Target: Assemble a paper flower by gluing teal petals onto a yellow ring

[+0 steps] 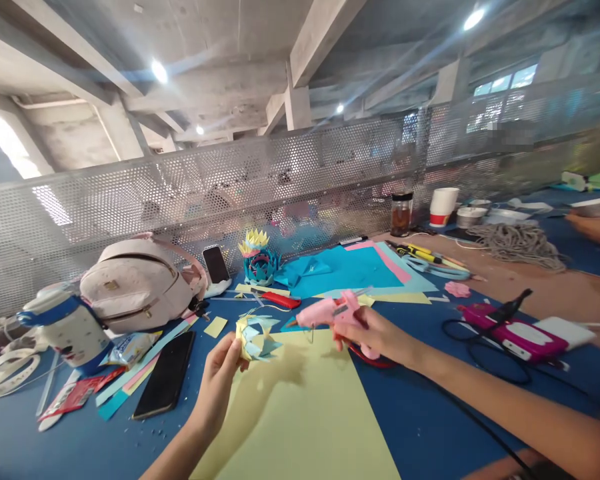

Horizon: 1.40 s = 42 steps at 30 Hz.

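Observation:
My left hand [221, 367] pinches a small folded-paper ring [256, 338] with pale yellow and light blue points, held above a yellow paper sheet [315, 413]. In my right hand [375, 330] is a pink hot glue gun [330, 308], its nozzle pointing left toward the paper ring but apart from it. A black cord trails from the glue gun along my right forearm. Behind the hands stands a blue folded-paper piece [260, 263] topped with yellow points. A red utility knife [280, 300] lies in front of it.
Left are a backpack [135, 283], a bottle [70, 330] and a black phone [165, 377]. Blue paper [350, 270] lies at the back. Right are scissors [437, 267], a magenta device [513, 333] with cables, and grey cord [520, 243]. Another person's hand [597, 230] shows far right.

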Each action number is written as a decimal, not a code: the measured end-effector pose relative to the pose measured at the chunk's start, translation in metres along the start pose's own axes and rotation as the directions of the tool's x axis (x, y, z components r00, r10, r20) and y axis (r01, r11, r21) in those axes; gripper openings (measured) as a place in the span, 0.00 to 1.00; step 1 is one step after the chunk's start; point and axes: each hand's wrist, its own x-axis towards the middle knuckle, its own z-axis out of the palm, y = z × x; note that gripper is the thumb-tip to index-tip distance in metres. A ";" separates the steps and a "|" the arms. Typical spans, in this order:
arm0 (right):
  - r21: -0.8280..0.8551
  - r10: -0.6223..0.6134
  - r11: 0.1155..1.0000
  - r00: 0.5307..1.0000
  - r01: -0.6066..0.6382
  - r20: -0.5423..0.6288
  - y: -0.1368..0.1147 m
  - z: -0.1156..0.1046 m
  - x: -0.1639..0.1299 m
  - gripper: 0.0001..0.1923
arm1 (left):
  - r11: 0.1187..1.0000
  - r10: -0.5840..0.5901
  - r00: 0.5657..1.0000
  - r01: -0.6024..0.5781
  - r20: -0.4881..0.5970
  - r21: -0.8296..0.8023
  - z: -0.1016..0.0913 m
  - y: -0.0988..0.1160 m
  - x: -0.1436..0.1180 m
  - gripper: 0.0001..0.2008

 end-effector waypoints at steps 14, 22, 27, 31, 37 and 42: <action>-0.352 0.018 0.931 0.977 -0.094 -0.214 0.046 -0.066 0.014 0.30 | 0.994 0.017 0.999 -0.022 -0.048 -0.106 -0.003 -0.007 -0.009 0.17; -0.234 0.105 0.964 0.988 -0.128 -0.109 0.081 -0.069 0.022 0.37 | 0.965 -0.053 0.992 0.020 -0.118 -0.263 -0.014 -0.009 -0.002 0.18; -0.377 0.115 0.910 0.978 -0.173 -0.171 0.090 -0.062 0.018 0.33 | 0.916 -0.048 0.992 -0.004 -0.120 -0.402 -0.031 -0.004 0.010 0.17; -0.575 0.115 0.789 0.972 -0.215 -0.206 0.064 -0.068 0.004 0.24 | 0.899 -0.043 0.989 -0.023 -0.140 -0.438 -0.044 -0.001 0.017 0.16; -0.770 -0.167 0.590 0.897 -0.241 -0.409 -0.020 -0.037 -0.021 0.18 | 0.874 -0.067 0.991 0.001 -0.118 -0.486 -0.047 0.000 0.020 0.15; -0.650 -0.122 0.710 0.957 0.271 0.265 -0.049 0.042 -0.002 0.11 | 0.832 -0.063 0.990 -0.018 -0.126 -0.554 -0.050 -0.001 0.021 0.14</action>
